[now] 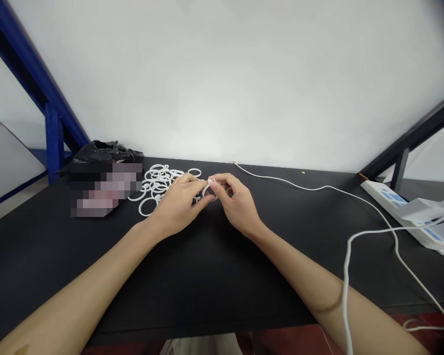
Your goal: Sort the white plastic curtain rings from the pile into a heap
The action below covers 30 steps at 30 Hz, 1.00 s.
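Note:
My left hand (pixel 179 203) and my right hand (pixel 240 203) meet above the middle of the black table, their fingertips pinched together on a white curtain ring (pixel 205 189). Part of that ring shows between the thumbs, and the fingers hide the rest. Just left of and behind my left hand lies a loose pile of white curtain rings (pixel 158 186), several of them overlapping. Small eyelets show on some of the rings. My left hand covers the pile's right side.
A black plastic bag (pixel 105 150) and a blurred-out item (pixel 109 190) lie left of the rings. A white cable (pixel 296 183) runs across the table (pixel 207 286) toward a white power strip (pixel 387 195) at right; another stretch crosses my right forearm. Blue frame bars (pixel 54 130) rise at left.

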Tool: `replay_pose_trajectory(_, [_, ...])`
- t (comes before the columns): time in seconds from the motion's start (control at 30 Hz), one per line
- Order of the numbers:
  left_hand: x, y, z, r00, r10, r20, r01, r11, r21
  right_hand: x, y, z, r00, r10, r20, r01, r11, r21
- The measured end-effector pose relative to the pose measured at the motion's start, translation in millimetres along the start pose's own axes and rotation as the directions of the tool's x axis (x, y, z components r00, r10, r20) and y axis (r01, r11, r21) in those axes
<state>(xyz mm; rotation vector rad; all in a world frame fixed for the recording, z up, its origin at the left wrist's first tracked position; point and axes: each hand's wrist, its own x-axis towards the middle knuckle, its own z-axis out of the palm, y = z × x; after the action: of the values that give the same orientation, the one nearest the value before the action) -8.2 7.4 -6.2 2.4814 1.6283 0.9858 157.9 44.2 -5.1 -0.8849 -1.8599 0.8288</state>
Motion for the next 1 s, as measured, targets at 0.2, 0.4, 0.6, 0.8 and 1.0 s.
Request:
replay_pose_trajectory(0.2, [0.4,-7.1,2.9,0.997,0.016,-0.073,-0.013,0.999,0.037,1.6,0.1,-2.1,0.993,-0.092,-0.078,0.072,0.972,-0.224])
replay_pose_trajectory(0.4, [-1.2,-10.4,2.6,0.992,0.110,-0.069,-0.107,0.993,0.044,-2.3,-1.1,1.5,0.997,-0.071,-0.006,0.070,0.990,-0.125])
replay_pose_trajectory(0.6, [-1.2,-5.9,1.4,0.992,-0.030,-0.125,0.030,1.000,0.000,-0.3,-2.1,-1.3,0.994,-0.111,0.014,0.112,0.991,-0.071])
replay_pose_trajectory(0.8, [-0.2,-0.9,0.4,0.997,-0.072,0.033,0.073,0.996,-0.051,0.2,-3.7,-1.3,0.989,-0.136,0.060,0.140,0.988,-0.062])
replay_pose_trajectory(1.0, [0.0,-8.0,0.9,0.994,-0.082,-0.068,0.087,0.993,0.075,2.7,13.7,0.2,0.994,-0.113,0.012,0.113,0.975,-0.189])
